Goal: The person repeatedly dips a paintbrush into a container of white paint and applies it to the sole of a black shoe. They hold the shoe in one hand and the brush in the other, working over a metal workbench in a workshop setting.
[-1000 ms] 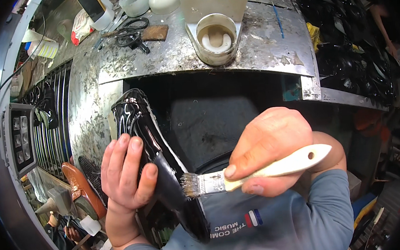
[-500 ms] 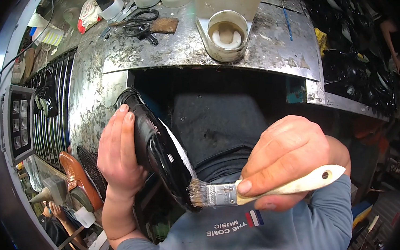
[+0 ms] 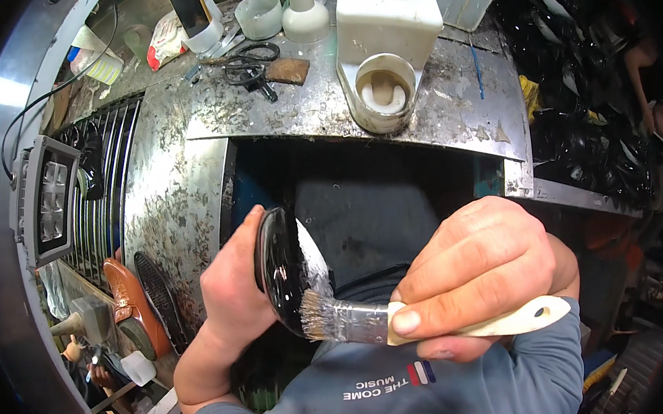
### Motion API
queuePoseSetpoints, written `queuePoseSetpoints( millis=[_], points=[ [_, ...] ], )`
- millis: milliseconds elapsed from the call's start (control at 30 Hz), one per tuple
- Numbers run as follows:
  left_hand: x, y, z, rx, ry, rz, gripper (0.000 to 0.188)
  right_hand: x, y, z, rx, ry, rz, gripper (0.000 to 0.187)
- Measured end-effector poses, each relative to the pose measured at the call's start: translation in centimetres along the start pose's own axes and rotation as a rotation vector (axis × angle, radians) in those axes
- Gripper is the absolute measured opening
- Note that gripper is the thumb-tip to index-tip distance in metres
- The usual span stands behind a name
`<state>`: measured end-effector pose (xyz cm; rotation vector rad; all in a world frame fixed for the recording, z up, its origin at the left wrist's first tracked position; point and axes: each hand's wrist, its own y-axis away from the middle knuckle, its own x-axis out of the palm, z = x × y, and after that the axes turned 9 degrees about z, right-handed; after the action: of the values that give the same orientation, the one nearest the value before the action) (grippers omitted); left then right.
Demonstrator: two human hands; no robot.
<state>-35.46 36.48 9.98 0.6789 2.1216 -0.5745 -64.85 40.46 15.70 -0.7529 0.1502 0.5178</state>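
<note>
Head view: a glossy black oval shoe sole [image 3: 286, 277] is held on edge at the centre of the frame by the left hand [image 3: 233, 292], whose fingers are wrapped around its far side and closed on it. A flat brush with a pale wooden handle, a metal ferrule and grey bristles [image 3: 403, 322] is gripped in the closed right hand [image 3: 481, 273] at lower right of centre, and its bristles are pressed against the lower part of the sole.

The face of the sole is seen wet and shiny over most of its visible surface, so the coating is judged largely applied; the lower edge under the bristles appears to be the part in hand, and the hidden side cannot be judged.

Counted: one sole in hand, one brush, two hands. On the stained metal counter [image 3: 449, 112] at the top of the frame are seen one white round pot of pale paste [image 3: 381, 94], one pair of black-handled scissors [image 3: 246, 64] and one white plastic canister [image 3: 386, 8]. At lower left, one brown leather shoe [image 3: 129, 301] and one further dark sole [image 3: 159, 298] are seen beside it. At upper right, a heap of glossy black pieces [image 3: 583, 133] is seen, too many and too tangled to count.
</note>
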Motion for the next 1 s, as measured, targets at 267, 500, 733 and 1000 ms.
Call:
queuePoseSetpoints(
  millis=[267,500,733,1000],
  points=[
    [-1.1,0.2,-2.5,-0.32,0.421,0.42,0.061,-0.6,-1.9,-0.2,-0.048,0.112,0.005,0.02],
    [-1.7,0.3,-2.7,-0.258,0.854,0.494,0.056,-0.9,-2.7,-1.2,-0.032,0.147,0.029,0.022],
    [-2.5,-0.1,-2.3,-0.364,1.168,0.622,0.067,-0.4,-2.1,-2.3,-0.006,0.156,0.044,0.022],
    [-2.1,0.1,-1.8,-0.517,1.523,0.587,0.07,0.7,-1.2,-3.7,-0.008,0.136,0.027,0.019]
  ],
)
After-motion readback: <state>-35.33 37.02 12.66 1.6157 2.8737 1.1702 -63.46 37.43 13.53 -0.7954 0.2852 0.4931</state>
